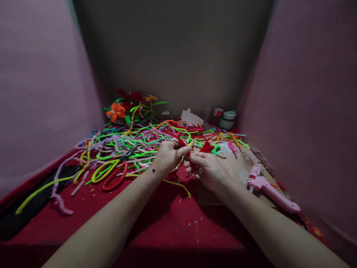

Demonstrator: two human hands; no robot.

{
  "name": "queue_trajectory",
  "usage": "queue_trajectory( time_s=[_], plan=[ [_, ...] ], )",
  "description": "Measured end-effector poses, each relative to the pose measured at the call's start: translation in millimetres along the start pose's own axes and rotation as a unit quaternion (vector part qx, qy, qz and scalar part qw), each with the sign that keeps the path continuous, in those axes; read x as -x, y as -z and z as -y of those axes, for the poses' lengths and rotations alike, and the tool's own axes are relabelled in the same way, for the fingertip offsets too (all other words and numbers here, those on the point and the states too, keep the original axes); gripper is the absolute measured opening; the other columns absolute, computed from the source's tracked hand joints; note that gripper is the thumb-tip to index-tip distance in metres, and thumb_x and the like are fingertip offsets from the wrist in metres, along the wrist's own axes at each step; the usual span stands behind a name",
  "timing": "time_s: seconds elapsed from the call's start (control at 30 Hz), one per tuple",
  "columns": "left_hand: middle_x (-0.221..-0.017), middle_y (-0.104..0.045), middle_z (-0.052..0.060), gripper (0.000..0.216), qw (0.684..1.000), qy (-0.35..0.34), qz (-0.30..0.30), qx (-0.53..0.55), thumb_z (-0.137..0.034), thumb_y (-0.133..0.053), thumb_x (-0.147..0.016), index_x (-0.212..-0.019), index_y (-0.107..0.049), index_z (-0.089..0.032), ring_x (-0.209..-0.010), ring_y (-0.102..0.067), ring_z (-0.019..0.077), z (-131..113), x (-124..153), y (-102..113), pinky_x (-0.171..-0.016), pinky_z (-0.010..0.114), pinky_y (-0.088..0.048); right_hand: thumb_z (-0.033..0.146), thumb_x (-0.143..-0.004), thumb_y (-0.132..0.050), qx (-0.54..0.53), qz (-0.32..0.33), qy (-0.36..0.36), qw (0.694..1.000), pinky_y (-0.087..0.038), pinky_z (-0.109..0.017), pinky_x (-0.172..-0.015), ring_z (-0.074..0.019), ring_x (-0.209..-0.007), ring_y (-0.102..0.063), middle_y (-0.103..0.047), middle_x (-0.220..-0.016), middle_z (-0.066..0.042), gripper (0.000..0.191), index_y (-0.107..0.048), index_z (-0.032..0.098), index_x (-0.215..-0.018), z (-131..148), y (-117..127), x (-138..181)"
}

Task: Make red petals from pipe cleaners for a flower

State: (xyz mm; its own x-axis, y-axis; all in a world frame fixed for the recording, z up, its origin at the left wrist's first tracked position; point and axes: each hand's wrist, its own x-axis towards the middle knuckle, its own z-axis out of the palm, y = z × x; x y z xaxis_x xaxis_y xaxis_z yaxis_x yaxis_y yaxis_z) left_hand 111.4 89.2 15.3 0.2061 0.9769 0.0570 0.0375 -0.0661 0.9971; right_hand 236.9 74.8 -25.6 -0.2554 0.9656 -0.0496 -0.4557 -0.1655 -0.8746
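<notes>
Both hands meet over the middle of the table. My left hand point(171, 152) pinches a red pipe cleaner point(182, 141) between thumb and fingers. Touching it, my right hand point(205, 167) is closed at the fingertips on the same red piece, part of which is hidden behind the fingers. Just beyond the right hand a red fuzzy petal shape point(206, 147) shows; whether it joins the held piece I cannot tell. A bright green pipe cleaner bit point(215, 150) sits beside it.
Loose pipe cleaners point(111, 147) cover the table's left and back. Scissors point(115, 176) with red and yellow handles lie left, a pink glue gun point(272, 190) right on cardboard point(237, 167). Behind are pipe-cleaner flowers point(115, 112) and a lidded jar point(228, 120). Pink cloth point(304, 93) hangs at both sides.
</notes>
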Motion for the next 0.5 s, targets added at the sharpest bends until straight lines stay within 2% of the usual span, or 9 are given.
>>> queue_trajectory(
  time_s=[0.27,0.37,0.5],
  plan=[
    [-0.04,-0.043,-0.006,0.02,0.992,-0.036,-0.042,-0.116,-0.031,-0.065,-0.065,-0.059,-0.06,-0.012,-0.035,-0.031,0.0038,5.3,-4.2,4.0,-0.037,0.019,-0.024,0.018,-0.064,-0.062,0.012,-0.007,-0.018,1.0,-0.046,-0.024,-0.049,-0.0114,-0.045,-0.056,-0.064,-0.057,-0.004,0.007,-0.057,0.014,-0.066,-0.2,1.5,-1.4],
    [-0.042,-0.045,-0.006,0.023,0.98,-0.068,-0.047,-0.183,-0.034,-0.065,-0.064,-0.057,-0.061,-0.012,-0.039,-0.034,0.0055,7.4,-6.6,5.6,-0.041,0.02,-0.027,0.019,-0.063,-0.062,0.023,-0.014,-0.008,1.0,-0.045,-0.023,-0.046,-0.0115,-0.045,-0.056,-0.064,-0.057,-0.004,0.008,-0.057,0.013,-0.064,-1.6,1.4,-2.0],
    [-0.05,-0.053,-0.002,0.026,0.956,-0.107,-0.067,-0.265,-0.037,-0.059,-0.069,-0.059,-0.061,-0.013,-0.049,-0.043,0.0089,13.8,-10.7,7.8,-0.048,0.021,-0.032,0.021,-0.064,-0.06,0.033,-0.02,-0.034,0.999,-0.042,-0.021,-0.042,-0.011,-0.043,-0.055,-0.062,-0.053,-0.004,0.01,-0.058,0.011,-0.064,-4.2,1.3,-3.3]
  ],
)
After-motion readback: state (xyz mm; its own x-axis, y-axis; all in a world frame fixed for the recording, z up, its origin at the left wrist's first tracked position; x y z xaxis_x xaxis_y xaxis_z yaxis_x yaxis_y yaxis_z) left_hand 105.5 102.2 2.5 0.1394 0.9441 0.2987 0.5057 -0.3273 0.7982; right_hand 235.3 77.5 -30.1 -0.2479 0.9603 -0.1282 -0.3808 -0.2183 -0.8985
